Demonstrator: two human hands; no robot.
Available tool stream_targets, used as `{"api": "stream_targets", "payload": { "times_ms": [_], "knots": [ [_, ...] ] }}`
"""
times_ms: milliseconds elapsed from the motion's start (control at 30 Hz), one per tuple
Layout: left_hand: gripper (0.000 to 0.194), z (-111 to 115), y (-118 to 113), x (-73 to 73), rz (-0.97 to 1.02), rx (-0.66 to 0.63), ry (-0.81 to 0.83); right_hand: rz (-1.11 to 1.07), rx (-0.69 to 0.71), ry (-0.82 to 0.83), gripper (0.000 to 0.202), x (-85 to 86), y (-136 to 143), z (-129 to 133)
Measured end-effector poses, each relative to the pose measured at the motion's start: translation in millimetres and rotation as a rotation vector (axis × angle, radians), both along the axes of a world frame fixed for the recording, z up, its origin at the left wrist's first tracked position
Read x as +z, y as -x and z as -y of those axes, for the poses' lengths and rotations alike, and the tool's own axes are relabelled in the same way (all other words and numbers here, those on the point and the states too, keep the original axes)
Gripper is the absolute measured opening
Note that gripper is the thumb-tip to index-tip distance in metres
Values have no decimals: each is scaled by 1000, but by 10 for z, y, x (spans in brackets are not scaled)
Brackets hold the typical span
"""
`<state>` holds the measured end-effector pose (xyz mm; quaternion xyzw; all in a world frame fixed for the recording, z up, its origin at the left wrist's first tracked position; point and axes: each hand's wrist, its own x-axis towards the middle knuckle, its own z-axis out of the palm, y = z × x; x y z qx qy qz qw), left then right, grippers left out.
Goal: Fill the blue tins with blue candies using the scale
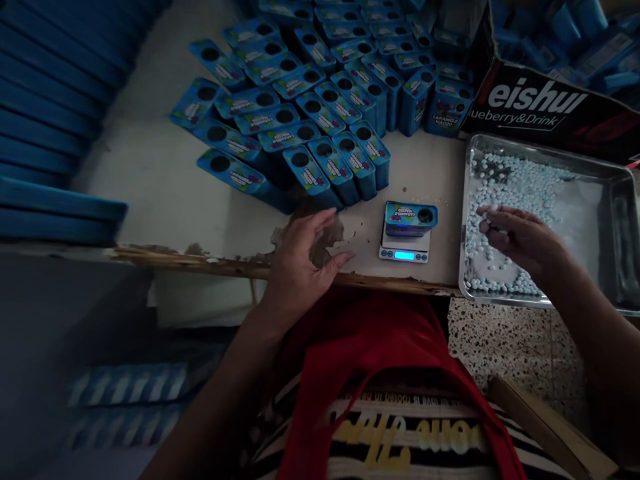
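Much escapes us at the edges: the blue stack at upper left runs out of view, the rows of blue-and-white packs beneath the table are lost in shadow, and the steel tray is cut off at the right. We cannot read the digits on the glowing display of the pocket scale, and the tin standing on its platform shows a round dark hole in its lid, too dim for us to say what lies inside. That tin, printed with "CARAMELO MACIZO", sits between our two hands, near the table's chipped front edge

Our right hand is over the tray, fingers drawn together, with pale candy pellets at the fingertips; how many it has, we cannot tell. Our left hand is held wide, thumb apart from the fingers, gripping nothing that we can see, just in front of the nearest of the grouped blue tins. Those stand close together, each visible top with the same dark round hole, the rear ones partly cut off. In the tray, white and light-blue candy pellets lie mostly toward the left, leaving bare metal at the right. Behind it, a black carton holds jumbled blue containers, their lower parts hidden by its wall
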<state>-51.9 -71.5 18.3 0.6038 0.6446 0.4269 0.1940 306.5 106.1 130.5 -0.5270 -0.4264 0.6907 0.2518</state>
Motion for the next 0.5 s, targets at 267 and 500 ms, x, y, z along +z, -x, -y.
{"api": "stream_targets", "payload": {
  "times_ms": [267, 500],
  "knots": [
    [69, 41, 2, 13, -1, 31, 98, -57, 362, -233, 27, 250, 593, -211],
    [68, -31, 3, 54, -59, 20, 107, 67, 635, -349, 33, 235, 744, -220]
  ]
}}
